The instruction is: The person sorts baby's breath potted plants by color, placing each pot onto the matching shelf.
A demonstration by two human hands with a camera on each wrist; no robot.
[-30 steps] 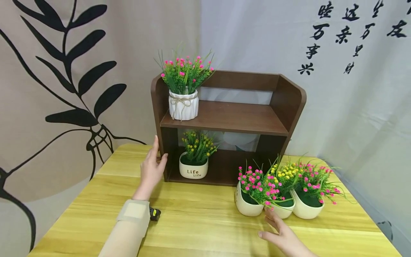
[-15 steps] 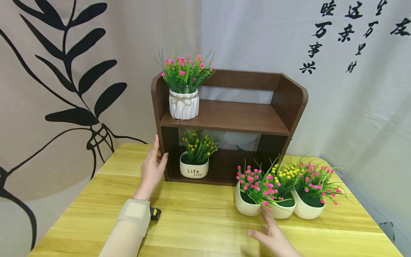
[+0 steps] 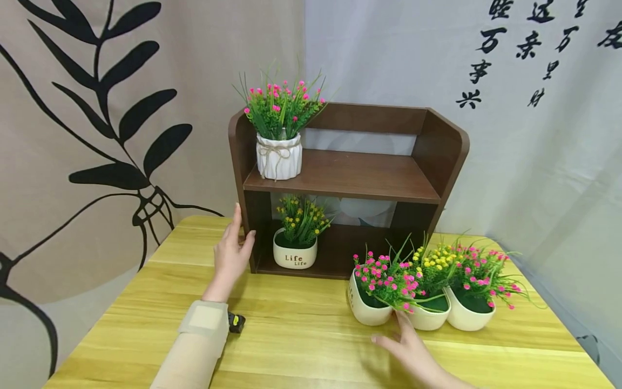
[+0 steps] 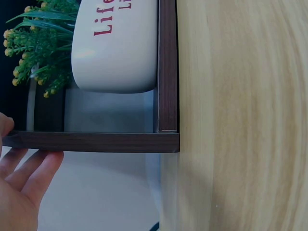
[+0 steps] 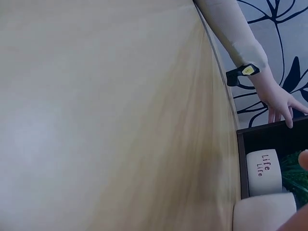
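Note:
My left hand (image 3: 232, 262) holds the left side panel of a dark brown two-tier shelf (image 3: 359, 173), thumb on the inner side and fingers along the outside, as the left wrist view shows. My right hand (image 3: 408, 346) has its fingers extended against the right side of a cream pot of pink artificial flowers (image 3: 369, 308), the leftmost of three in a row. The thumb points left, apart from the pot, which leans slightly left. Beside it stand a pot with yellow flowers (image 3: 428, 319) and another pink-flowered pot (image 3: 471, 316). Fingertips of the right hand are hidden among the pots.
On the upper shelf, at the left, stands a white ribbed pot (image 3: 279, 156) with pink flowers and a twine bow. Below it sits a "Life" pot (image 3: 295, 256) with yellow flowers. The wooden table (image 3: 291, 335) meets printed curtains (image 3: 379, 59) behind.
The right hand has moved left, and the leftmost pink-flowered pot has shifted left and tilted, away from its neighbour. The left hand stays at the shelf's side.

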